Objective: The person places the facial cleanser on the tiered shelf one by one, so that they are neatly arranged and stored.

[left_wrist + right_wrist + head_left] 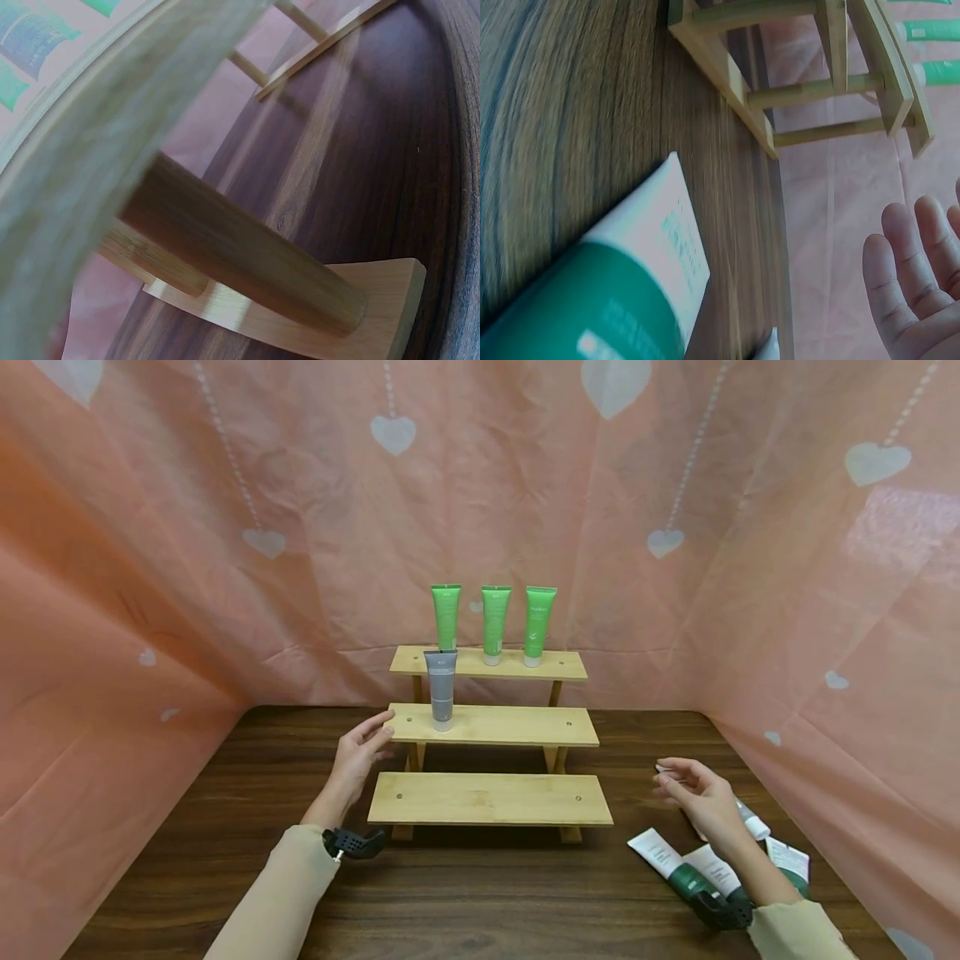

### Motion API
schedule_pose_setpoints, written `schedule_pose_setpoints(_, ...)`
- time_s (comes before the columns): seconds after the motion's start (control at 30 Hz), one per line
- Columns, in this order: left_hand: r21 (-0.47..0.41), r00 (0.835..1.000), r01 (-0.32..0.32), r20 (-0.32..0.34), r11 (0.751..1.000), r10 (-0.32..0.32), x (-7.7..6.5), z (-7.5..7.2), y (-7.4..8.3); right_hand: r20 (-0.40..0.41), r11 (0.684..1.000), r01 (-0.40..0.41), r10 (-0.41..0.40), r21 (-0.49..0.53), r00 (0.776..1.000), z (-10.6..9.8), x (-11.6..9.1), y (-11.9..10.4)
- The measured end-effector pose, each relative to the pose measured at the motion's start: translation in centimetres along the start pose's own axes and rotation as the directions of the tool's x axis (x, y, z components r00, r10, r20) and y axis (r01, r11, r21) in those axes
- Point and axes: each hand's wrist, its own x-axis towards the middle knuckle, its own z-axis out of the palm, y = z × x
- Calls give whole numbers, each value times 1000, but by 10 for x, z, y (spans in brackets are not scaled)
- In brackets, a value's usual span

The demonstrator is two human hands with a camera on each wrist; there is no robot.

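My left hand (360,760) is at the left end of the middle step of a wooden three-step display rack (487,800), fingertips right at the board's edge. A grey tube (441,685) stands cap-down on that step, just right of this hand. My right hand (701,797) hovers over tubes lying on the table at the right, fingers slightly bent and nothing visible in them. Partly hidden beneath it lies a tube with a white cap (756,827). Closer to me lies a green-and-white tube (592,300), with a second green-and-white tube (712,868) beside it.
Three bright green tubes (495,622) stand cap-down in a row on the top step. Another white-and-green tube (789,864) lies right of my right forearm. A pink curtain (600,527) with white hearts encloses the dark wooden table (480,902) at the back and sides.
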Motion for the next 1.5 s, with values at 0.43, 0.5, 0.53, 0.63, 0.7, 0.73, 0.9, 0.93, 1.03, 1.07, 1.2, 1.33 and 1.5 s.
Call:
schedule_pose_setpoints(0.43,-7,1000,6,-23,1000,-6,9,-3,-14,-93,991,-125,120,-55,988,-28,-8,12)
schedule_pose_setpoints(0.5,0,1000,1,-27,1000,-1,9,-3,-15,-104,989,-136,130,-53,986,-31,-7,15)
schedule_pose_setpoints(0.53,1,1000,-1,-30,1000,1,9,-3,-15,-107,989,-139,133,-53,985,-33,-7,17)
schedule_pose_setpoints(0.63,5,999,-3,-35,1000,3,9,-3,-15,-118,986,-154,144,-72,982,-38,-7,20)
schedule_pose_setpoints(0.7,7,999,-1,-32,1000,1,9,-2,-15,-116,976,-170,155,-137,981,-40,-8,22)
schedule_pose_setpoints(0.73,3,1000,2,-31,1000,-2,10,-2,-15,-111,968,-182,164,-173,980,-41,-8,23)
schedule_pose_setpoints(0.9,-21,1000,8,-16,1000,-9,8,-2,-11,-70,919,-237,226,-314,971,-47,-9,26)
schedule_pose_setpoints(0.93,-19,1000,7,-12,1000,-7,7,-1,-9,-57,912,-244,239,-329,969,-49,-8,27)
schedule_pose_setpoints(1.03,-9,1000,7,-8,1000,-7,2,1,-1,-29,899,-263,270,-350,962,-52,-8,29)
schedule_pose_setpoints(1.07,-4,1000,9,-9,1000,-9,-1,2,2,-23,896,-267,277,-355,961,-53,-8,29)
schedule_pose_setpoints(1.2,-2,1000,14,-12,1000,-14,0,1,-1,-30,889,-284,293,-358,956,-55,-7,33)
schedule_pose_setpoints(1.33,-6,1000,3,-13,1000,-3,8,-3,-13,-12,879,-304,323,-367,946,-57,-3,34)
schedule_pose_setpoints(1.5,6,1000,-22,-15,1000,22,8,-3,-16,41,857,-343,387,-385,921,-59,3,34)
